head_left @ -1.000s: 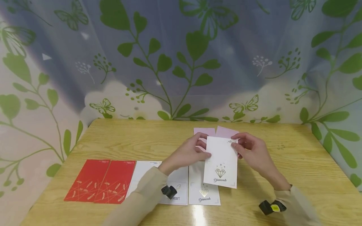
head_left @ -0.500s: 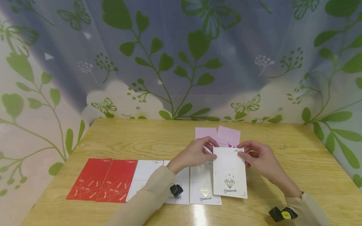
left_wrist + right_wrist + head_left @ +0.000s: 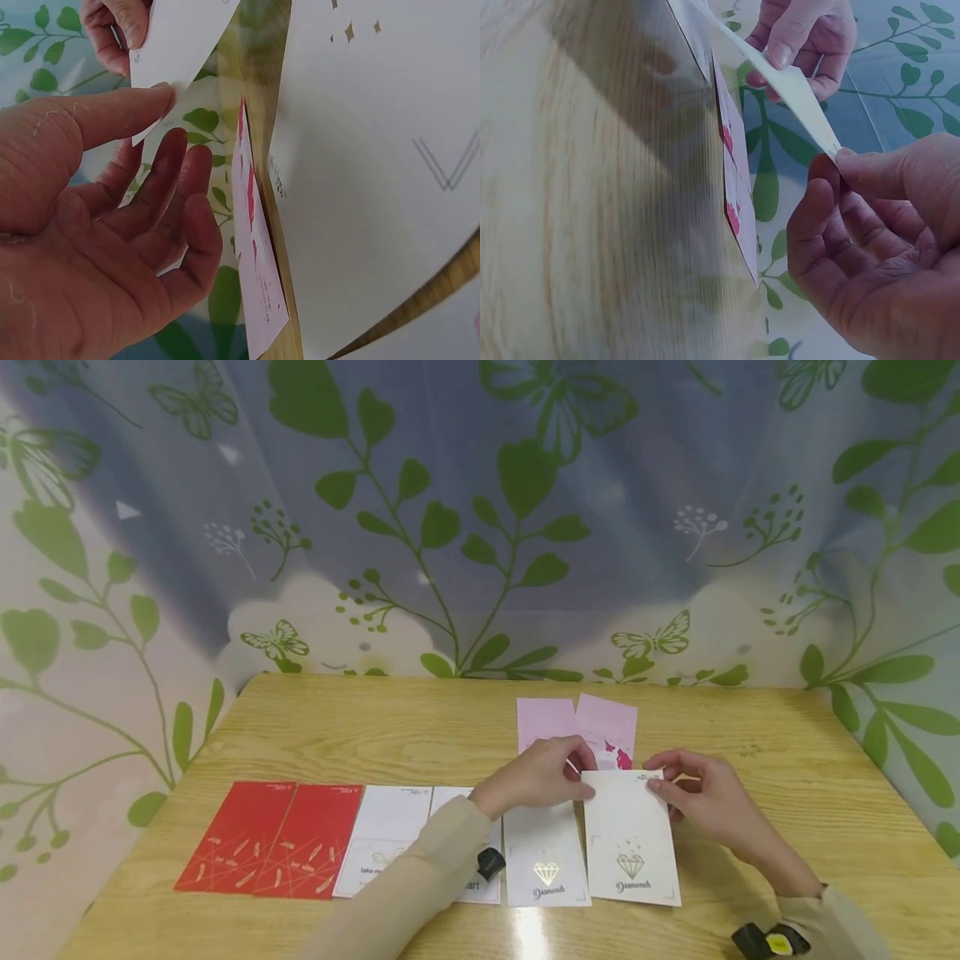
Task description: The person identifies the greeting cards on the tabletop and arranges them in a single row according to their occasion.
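A white card (image 3: 630,831) printed with a gold heart-shaped gem and "Diamonds" is held by its top corners, its lower edge near the table. My left hand (image 3: 542,774) pinches the top left corner, thumb in front; in the left wrist view that thumb presses the card (image 3: 184,41) with the fingers behind. My right hand (image 3: 708,795) pinches the top right corner between thumb and fingers, as the right wrist view of the card (image 3: 799,94) also shows. Just left of it lies a matching Diamonds card (image 3: 546,847), its top partly covered by my left hand.
Two red cards (image 3: 232,835) lie at the left of the wooden table (image 3: 375,718). Beside them are two white cards (image 3: 390,814), partly under my left sleeve. Two pink cards (image 3: 546,718) lie behind my hands. A leaf-patterned curtain (image 3: 450,568) hangs at the back.
Both hands have brought the held card to the right and down, from overlapping the matching Diamonds card to beside it. More of the pink cards shows. The cards on the table have stayed put.
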`<state>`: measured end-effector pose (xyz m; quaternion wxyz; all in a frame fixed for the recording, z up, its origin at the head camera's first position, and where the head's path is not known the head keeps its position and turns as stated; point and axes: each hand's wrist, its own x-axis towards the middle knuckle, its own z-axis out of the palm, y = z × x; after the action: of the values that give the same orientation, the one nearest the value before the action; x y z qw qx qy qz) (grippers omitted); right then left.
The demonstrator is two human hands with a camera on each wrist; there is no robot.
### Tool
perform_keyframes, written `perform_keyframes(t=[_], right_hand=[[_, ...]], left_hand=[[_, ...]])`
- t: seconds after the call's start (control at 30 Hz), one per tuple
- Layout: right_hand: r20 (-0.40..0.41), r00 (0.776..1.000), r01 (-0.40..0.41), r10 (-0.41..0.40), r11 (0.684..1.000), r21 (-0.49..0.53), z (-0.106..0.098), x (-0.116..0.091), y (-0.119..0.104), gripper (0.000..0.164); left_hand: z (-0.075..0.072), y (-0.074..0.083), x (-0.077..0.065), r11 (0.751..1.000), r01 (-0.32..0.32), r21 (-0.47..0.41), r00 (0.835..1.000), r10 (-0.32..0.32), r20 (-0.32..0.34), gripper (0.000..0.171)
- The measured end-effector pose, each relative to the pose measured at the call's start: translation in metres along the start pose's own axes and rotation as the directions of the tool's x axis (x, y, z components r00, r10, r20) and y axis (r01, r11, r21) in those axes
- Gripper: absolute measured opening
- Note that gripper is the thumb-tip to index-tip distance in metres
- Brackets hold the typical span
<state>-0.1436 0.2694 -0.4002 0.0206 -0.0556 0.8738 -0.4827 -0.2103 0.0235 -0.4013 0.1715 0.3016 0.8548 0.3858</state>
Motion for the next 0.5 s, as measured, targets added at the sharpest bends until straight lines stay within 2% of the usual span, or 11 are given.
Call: perform_keyframes(t=[0.27, 0.5], right_hand=[[0.039, 0.997, -0.066, 0.067, 0.997, -0.026, 0.002, 0.003, 0.012, 0.025], [0.037, 0.999, -0.025, 0.031, 0.987, -0.159, 0.009, 0.012, 0.020, 0.017]], left_hand=[[0.004, 0.000, 0.006, 0.992, -0.003, 0.126, 0.999, -0.002, 0.037, 0.020], [0.008, -0.005, 0.013, 0.966, 0.032, 0.257, 0.998, -0.043, 0.037, 0.016]])
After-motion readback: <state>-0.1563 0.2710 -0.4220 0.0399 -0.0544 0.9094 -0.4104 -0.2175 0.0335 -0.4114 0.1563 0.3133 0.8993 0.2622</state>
